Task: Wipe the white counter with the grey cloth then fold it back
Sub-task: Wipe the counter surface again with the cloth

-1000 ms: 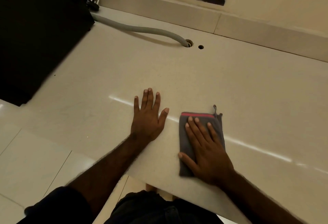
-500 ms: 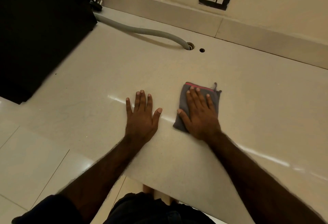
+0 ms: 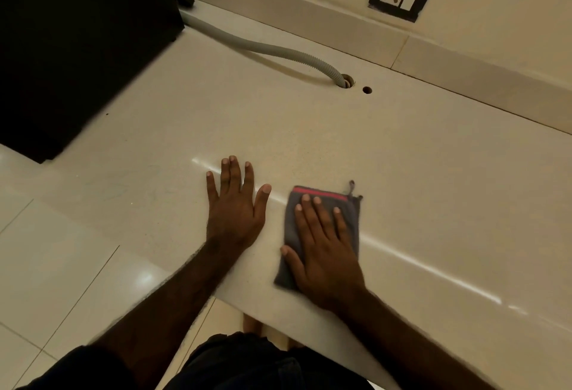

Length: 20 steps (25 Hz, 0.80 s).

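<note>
**Mid-wipe, close to the front edge**

The white counter (image 3: 402, 167) fills most of my view, running back to the wall, with a big dark appliance (image 3: 77, 43) on its far left and a ribbed grey hose (image 3: 272, 49) snaking from behind that into a hole in the top. My left hand (image 3: 235, 207) lies flat on the bare surface, fingers straight and slightly spread, holding nothing (just bracing me). Just beside it, my right hand (image 3: 325, 250) presses flat on the grey cloth (image 3: 353, 219), fingers straight, nothing curled around it. The cloth is folded small, red stripe at its far end, near corner close to the counter's front edge.

What worries me: I hold the cloth by pressure alone. I think a stroke toward me could drag that near corner over the edge and let the cloth slip to the floor, or the folded layers could bunch under my palm. A long reach back risks snagging the hose.
</note>
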{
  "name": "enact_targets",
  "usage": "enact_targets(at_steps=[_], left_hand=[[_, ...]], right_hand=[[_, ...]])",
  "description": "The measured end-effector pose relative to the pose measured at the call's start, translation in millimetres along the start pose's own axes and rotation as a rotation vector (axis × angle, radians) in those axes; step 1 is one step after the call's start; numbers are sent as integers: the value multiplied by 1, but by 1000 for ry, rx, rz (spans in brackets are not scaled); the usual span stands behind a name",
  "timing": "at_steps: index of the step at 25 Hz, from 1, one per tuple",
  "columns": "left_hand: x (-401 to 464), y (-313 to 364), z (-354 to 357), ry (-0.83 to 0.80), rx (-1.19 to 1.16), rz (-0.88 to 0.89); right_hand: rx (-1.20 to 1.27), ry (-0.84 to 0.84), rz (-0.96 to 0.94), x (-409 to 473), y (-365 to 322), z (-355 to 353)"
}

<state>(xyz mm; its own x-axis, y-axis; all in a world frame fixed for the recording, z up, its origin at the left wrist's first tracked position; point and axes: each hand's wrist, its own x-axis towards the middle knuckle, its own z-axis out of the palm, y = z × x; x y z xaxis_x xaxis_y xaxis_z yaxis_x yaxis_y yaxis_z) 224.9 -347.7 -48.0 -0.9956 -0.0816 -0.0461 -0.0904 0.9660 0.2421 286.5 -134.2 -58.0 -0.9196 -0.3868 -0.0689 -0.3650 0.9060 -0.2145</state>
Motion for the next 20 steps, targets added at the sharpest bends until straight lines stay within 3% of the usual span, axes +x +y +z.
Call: enact_targets(at_steps=[4,10,14,20], left_hand=[[0,2,0,-8,23,3],[-1,1,-5,-38,-29,-4],[-1,1,-6,-56,-32,-1],[-1,-2,-7,-33,-87,-5]], right_hand=[[-53,-36,5,83,5,-17],[-54,29,328,130,88,-55],[-33,32,423,157,82,-61],[-64,-77,57,187,11,-43]])
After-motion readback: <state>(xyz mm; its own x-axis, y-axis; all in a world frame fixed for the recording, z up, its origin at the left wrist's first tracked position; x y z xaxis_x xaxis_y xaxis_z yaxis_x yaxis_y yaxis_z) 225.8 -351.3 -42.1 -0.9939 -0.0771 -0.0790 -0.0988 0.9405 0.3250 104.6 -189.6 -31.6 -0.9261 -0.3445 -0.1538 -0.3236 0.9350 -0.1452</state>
